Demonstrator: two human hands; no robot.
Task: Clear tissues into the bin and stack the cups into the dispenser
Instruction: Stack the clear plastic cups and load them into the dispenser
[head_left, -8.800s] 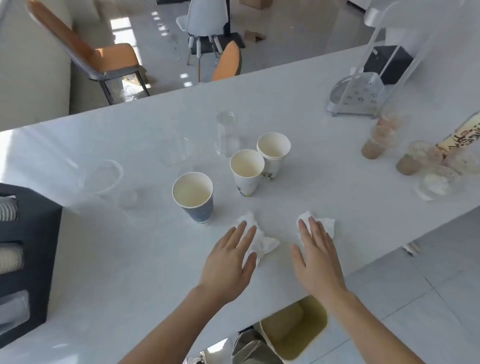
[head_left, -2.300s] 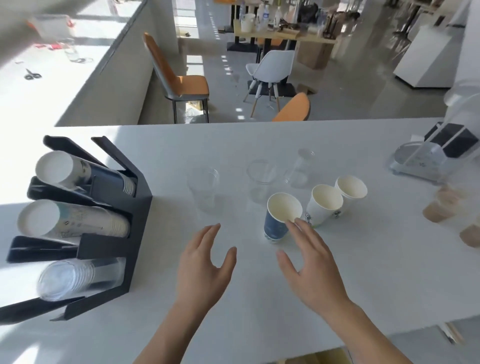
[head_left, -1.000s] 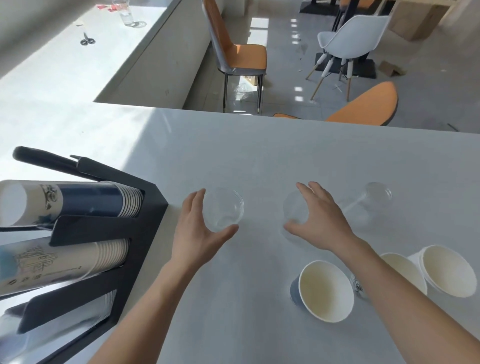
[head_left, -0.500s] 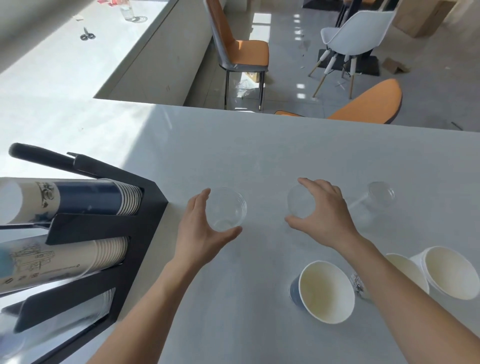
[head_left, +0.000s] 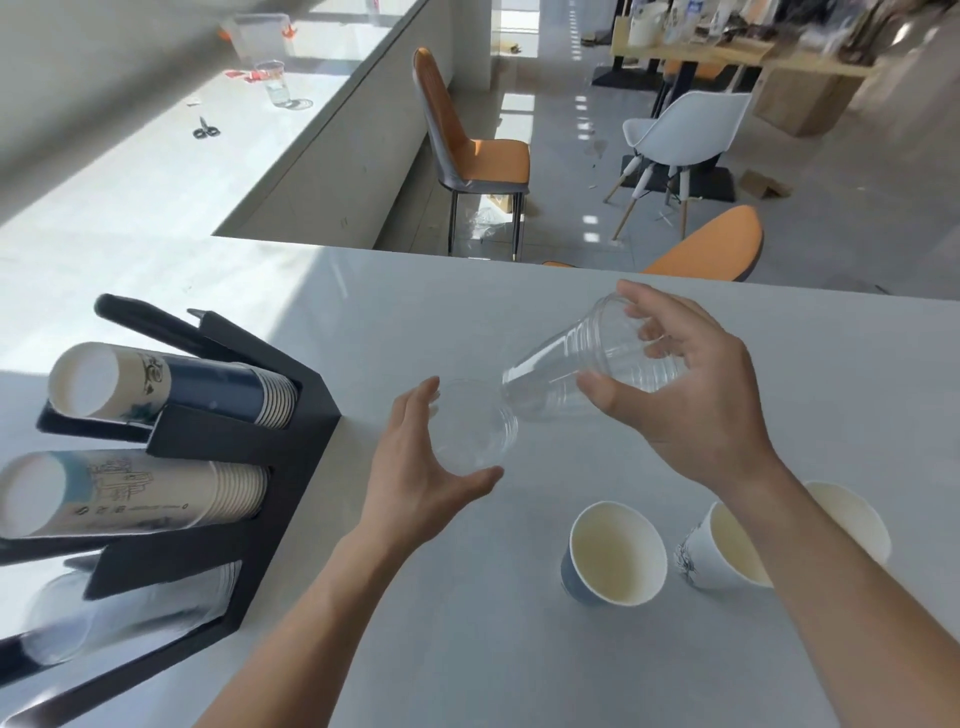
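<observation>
My left hand (head_left: 421, 478) grips a clear plastic cup (head_left: 475, 434), its mouth facing up and right. My right hand (head_left: 691, 395) holds a second clear plastic cup (head_left: 566, 364) tilted on its side above the table, its base pointing at the first cup's mouth. A third clear cup is out of sight, maybe behind my right hand. A blue paper cup (head_left: 613, 556) and two white paper cups (head_left: 727, 551) (head_left: 857, 519) stand near my right forearm. The black cup dispenser (head_left: 291, 467) at the left holds rows of blue, white and clear cups. No tissues are visible.
The white table (head_left: 493, 649) runs from the dispenser to the right edge of view. Beyond its far edge stand orange chairs (head_left: 478, 156) and a white chair (head_left: 685, 130). A long white ledge (head_left: 156, 171) at the back left carries scissors and a glass.
My right hand has lifted its clear cup off the table and tipped it sideways toward the cup in my left hand. The left hand keeps hold of its cup. The view has tilted upward.
</observation>
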